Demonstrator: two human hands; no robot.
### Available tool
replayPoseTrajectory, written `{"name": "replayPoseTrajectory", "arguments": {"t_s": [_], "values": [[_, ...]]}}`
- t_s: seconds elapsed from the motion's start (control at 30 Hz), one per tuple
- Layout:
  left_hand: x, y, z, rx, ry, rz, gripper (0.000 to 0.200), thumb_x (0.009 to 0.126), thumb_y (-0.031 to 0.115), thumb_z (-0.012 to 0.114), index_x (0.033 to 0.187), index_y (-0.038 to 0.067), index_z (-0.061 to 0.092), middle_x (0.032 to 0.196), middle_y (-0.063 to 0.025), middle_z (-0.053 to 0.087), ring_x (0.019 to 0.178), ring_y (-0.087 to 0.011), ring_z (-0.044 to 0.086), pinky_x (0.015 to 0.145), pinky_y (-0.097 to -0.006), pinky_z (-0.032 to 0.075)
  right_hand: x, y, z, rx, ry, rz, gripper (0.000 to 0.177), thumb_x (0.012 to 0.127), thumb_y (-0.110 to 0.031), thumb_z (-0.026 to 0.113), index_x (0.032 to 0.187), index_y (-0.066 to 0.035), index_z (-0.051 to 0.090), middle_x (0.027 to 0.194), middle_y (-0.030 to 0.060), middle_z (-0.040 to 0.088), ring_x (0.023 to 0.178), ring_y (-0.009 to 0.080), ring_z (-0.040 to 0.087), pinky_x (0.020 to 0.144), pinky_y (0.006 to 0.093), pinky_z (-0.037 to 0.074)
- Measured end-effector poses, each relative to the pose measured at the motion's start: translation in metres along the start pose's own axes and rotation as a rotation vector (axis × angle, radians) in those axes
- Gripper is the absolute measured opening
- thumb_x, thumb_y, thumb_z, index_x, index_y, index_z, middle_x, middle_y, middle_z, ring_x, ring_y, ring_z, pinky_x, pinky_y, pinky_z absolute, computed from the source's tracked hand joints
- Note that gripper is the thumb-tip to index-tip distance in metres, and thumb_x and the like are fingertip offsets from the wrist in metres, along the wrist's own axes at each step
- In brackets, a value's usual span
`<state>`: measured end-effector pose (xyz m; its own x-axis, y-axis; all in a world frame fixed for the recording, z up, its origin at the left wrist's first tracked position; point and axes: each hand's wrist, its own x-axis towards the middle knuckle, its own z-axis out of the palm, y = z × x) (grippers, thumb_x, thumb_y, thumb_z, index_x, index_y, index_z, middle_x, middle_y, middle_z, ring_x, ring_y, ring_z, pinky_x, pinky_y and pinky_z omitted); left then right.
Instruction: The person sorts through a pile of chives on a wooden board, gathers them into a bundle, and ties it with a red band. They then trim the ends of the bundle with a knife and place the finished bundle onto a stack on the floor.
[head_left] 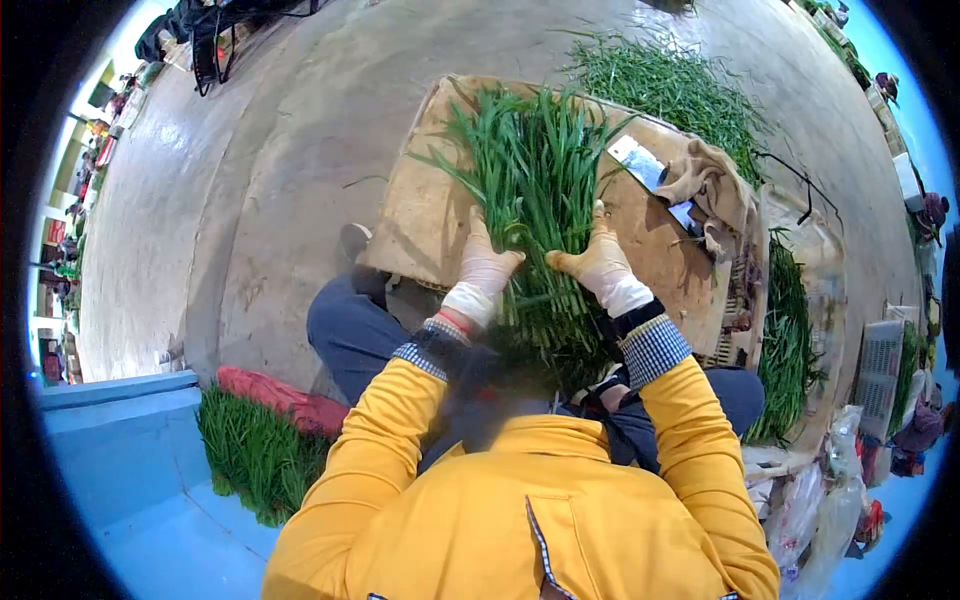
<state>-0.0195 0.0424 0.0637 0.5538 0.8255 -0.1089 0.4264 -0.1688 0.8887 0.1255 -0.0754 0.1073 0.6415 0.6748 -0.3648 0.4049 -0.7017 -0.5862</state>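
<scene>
A thick bunch of green chives (535,150) lies on a worn wooden board (410,215), leaf tips pointing away from me and stalk ends hanging over the near edge. My left hand (484,268), in a pale glove, grips the bunch from its left side. From the right side, my gloved right hand (602,265) closes on the same bunch, thumb turned inward. Both thumbs press on the stalks; the fingers are partly hidden under the leaves. Right of the bunch, a knife-like flat metal blade (637,160) rests on the board, partly under a brown cloth (708,185).
Loose green leaves (665,90) are heaped on the floor behind the board. More greens (788,340) lie at the right, near clear plastic bags (835,500) and a grey crate (880,365). At my left, upright greens (255,455) stand beside a red cloth (280,400) and a blue ledge (125,420).
</scene>
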Motion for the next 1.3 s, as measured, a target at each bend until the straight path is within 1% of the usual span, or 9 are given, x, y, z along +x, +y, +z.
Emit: {"name": "replayPoseTrajectory", "arguments": {"t_s": [0.1,0.23,0.33,0.47,0.7,0.9,0.93,1.17,1.3], "values": [[-0.008,-0.012,0.001,-0.496,0.037,-0.083,0.074,0.072,-0.005,0.067,0.137,0.000,0.031,0.115,-0.0118,0.054,0.098,-0.0227,0.056,0.085,-0.0321,0.048,0.027,0.058,0.004,0.699,0.117,-0.027,0.073,0.077,-0.011,0.072,0.136,0.001,0.031,0.103,0.0104,0.064,0.084,0.0166,0.062,0.076,0.0297,0.051],[-0.022,-0.016,0.002,-0.873,0.036,-0.255,0.058,0.075,-0.012,0.058,0.129,0.001,0.040,0.107,-0.0069,0.058,0.092,-0.0182,0.058,0.080,-0.0312,0.049,0.038,0.090,-0.019,0.669,0.107,-0.085,0.038,0.076,-0.004,0.069,0.111,0.000,0.055,0.094,0.0075,0.066,0.074,0.0128,0.061,0.068,0.0266,0.050],[-0.027,0.008,-0.004,-0.834,0.066,-0.248,0.052,0.075,-0.006,0.063,0.124,0.000,0.045,0.106,-0.0074,0.058,0.091,-0.0183,0.057,0.083,-0.0314,0.047,0.005,0.047,-0.022,0.304,0.245,0.026,0.053,0.078,-0.017,0.070,0.124,0.000,0.050,0.099,0.0107,0.064,0.084,0.0181,0.059,0.076,0.0294,0.048],[0.006,-0.002,-0.054,0.034,-0.356,-0.093,0.064,0.075,0.022,0.075,0.128,0.001,0.046,0.109,-0.0084,0.058,0.097,-0.0234,0.054,0.090,-0.0347,0.043,0.005,0.057,-0.066,0.278,-0.193,-0.242,0.065,0.085,-0.047,0.061,0.128,0.000,0.047,0.112,0.0160,0.061,0.104,0.0243,0.056,0.093,0.0336,0.041],[0.099,-0.010,-0.100,-0.297,-0.262,-0.478,0.081,0.073,0.050,0.072,0.128,-0.003,0.045,0.119,-0.0148,0.057,0.111,-0.0261,0.051,0.087,-0.0353,0.042,0.067,0.110,-0.112,0.172,-0.129,-0.080,0.046,0.094,-0.044,0.048,0.120,-0.007,0.053,0.105,0.0041,0.057,0.086,0.0126,0.054,0.076,0.0250,0.046],[0.114,0.036,-0.021,-0.346,-0.291,-0.283,0.087,0.068,0.062,0.070,0.121,-0.005,0.052,0.114,-0.0158,0.059,0.103,-0.0250,0.056,0.085,-0.0366,0.044,0.095,0.034,-0.085,0.523,-0.356,0.267,0.051,0.091,-0.046,0.052,0.124,-0.008,0.050,0.113,0.0045,0.057,0.095,0.0154,0.055,0.081,0.0291,0.046],[0.112,0.056,-0.008,-0.188,-0.167,-0.401,0.074,0.071,0.054,0.072,0.116,-0.003,0.056,0.106,-0.0124,0.063,0.094,-0.0223,0.059,0.080,-0.0352,0.046,0.079,0.006,-0.075,0.723,-0.408,-0.064,0.055,0.088,-0.045,0.058,0.125,-0.006,0.050,0.114,0.0060,0.058,0.098,0.0155,0.056,0.082,0.0305,0.046],[0.114,0.085,0.036,-0.593,-0.331,-0.529,0.040,0.078,0.027,0.074,0.105,-0.001,0.062,0.092,-0.0086,0.067,0.077,-0.0204,0.063,0.064,-0.0340,0.051,0.098,-0.017,-0.033,0.885,-0.544,-0.082,0.034,0.077,-0.019,0.072,0.102,0.002,0.062,0.091,0.0069,0.066,0.079,0.0145,0.060,0.072,0.0276,0.048],[0.106,0.153,-0.007,-0.588,-0.489,-0.132,0.025,0.081,0.014,0.070,0.101,0.002,0.064,0.086,-0.0081,0.067,0.075,-0.0173,0.063,0.065,-0.0299,0.053,0.041,-0.084,-0.114,0.779,-0.309,-0.409,0.032,0.073,-0.011,0.073,0.101,0.000,0.062,0.089,0.0058,0.066,0.080,0.0148,0.061,0.074,0.0287,0.050]]}}
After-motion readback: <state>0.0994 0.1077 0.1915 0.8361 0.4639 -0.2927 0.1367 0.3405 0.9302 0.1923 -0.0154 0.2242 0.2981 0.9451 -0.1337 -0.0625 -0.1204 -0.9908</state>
